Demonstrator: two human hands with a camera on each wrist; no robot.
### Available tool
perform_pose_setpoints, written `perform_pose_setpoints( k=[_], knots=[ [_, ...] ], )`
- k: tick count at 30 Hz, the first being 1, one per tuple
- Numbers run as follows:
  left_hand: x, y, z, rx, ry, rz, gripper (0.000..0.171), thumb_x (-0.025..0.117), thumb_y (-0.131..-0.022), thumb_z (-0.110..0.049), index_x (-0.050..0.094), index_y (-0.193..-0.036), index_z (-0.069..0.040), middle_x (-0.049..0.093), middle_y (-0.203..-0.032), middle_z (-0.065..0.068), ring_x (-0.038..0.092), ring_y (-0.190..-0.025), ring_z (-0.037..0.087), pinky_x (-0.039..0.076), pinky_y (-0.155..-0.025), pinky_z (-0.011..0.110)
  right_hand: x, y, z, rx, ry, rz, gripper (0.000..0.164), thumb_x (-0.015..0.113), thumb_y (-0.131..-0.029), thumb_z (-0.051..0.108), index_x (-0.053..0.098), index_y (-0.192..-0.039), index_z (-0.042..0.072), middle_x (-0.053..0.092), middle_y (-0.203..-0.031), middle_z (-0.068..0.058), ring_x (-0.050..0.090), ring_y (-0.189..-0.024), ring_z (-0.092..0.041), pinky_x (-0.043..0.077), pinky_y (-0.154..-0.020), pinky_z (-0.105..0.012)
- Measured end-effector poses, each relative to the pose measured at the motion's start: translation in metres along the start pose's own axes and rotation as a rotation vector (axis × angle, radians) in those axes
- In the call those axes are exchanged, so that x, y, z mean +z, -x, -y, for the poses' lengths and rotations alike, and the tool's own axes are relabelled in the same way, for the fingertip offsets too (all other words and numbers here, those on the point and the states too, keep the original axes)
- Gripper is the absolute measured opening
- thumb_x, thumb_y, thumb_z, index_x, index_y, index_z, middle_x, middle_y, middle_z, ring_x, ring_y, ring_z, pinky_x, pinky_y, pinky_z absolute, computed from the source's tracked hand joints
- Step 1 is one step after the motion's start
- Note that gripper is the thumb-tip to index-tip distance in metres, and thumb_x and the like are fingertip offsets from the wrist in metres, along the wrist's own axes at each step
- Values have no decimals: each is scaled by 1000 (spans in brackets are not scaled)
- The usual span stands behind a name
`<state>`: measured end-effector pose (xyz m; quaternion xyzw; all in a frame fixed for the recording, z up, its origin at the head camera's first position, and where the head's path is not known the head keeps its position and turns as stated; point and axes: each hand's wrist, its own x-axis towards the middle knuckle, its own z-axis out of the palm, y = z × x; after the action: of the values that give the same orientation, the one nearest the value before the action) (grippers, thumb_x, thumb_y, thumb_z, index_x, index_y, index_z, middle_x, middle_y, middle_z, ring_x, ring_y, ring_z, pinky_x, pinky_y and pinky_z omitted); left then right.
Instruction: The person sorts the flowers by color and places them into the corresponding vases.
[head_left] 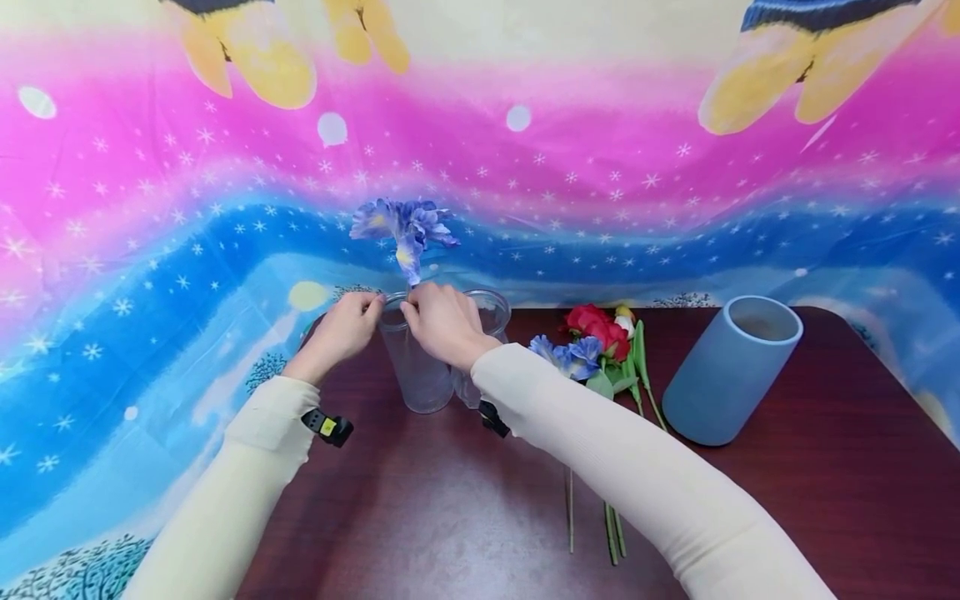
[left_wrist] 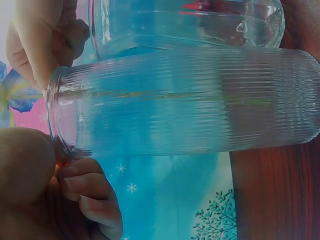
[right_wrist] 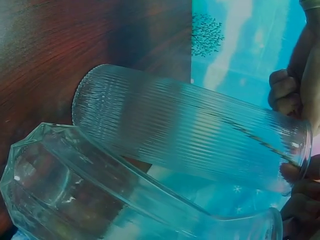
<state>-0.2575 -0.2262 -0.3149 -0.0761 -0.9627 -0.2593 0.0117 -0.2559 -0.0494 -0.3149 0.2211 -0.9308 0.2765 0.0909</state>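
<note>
Here's the insertion step, by the look of it: right below the right hand [head_left: 444,321], the blue iris [head_left: 412,227] has its stem [left_wrist: 185,95] down inside the ribbed glass vase [head_left: 422,379], tip seemingly short of the base. Next, I'd judge, calls for a gentle lowering and a clean release, without tipping the glass. The right hand's fingers are curled in, pinching the stem at the mouth, bloom above the knuckles. Just to its left, the left hand [head_left: 347,327] pinches the rim between thumb and fingers. Close on the right hand's right: a faceted clear vase [right_wrist: 65,185], partly hidden. Farther right, loose red and blue flowers [head_left: 600,331] lie flat; farthest right, a blue-grey vase [head_left: 716,387] stands.
</note>
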Motion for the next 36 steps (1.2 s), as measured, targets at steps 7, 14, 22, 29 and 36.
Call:
perform_pose_setpoints(
  k=[7, 14, 22, 29, 36],
  knots=[
    [0, 1, -2, -6, -16, 11, 40, 34, -111, -26, 44, -75, -11, 39, -63, 3, 37, -52, 18, 36, -56, 33, -2, -1, 3, 32, 65, 55, 41, 48, -106, 34, 54, -68, 20, 51, -62, 3, 53, -57, -17, 38, -50, -30],
    [-2, 0, -4, -45, -14, 37, 40, 31, -111, -29, 50, -83, -6, 38, -61, 1, 35, -50, 15, 36, -53, 33, -4, -1, 2, 59, 28, 42, 43, 54, -103, 38, 55, -64, 21, 49, -55, 4, 54, -54, -16, 38, -49, -31],
    [0, -1, -4, -41, -14, 43, 42, 30, -111, -27, 48, -77, -9, 36, -58, 0, 32, -48, 14, 35, -53, 32, -7, 2, 1, 12, -26, 18, 39, 56, -102, 35, 58, -67, 21, 51, -55, 4, 53, -53, -14, 37, -48, -29],
    [0, 0, -3, -27, -2, 16, 43, 32, -111, -28, 41, -73, -11, 39, -65, 3, 36, -54, 17, 35, -56, 33, -12, 7, 1, -17, -73, -17, 33, 57, -102, 33, 64, -73, 22, 54, -54, 3, 53, -49, -14, 35, -42, -28],
    [1, 1, 0, -26, 3, 19, 40, 32, -111, -28, 53, -85, -7, 41, -65, 4, 37, -53, 18, 37, -56, 34, -18, 13, 3, -26, -75, -40, 27, 56, -102, 34, 68, -81, 22, 51, -52, 4, 50, -47, -14, 30, -40, -26]
  ],
)
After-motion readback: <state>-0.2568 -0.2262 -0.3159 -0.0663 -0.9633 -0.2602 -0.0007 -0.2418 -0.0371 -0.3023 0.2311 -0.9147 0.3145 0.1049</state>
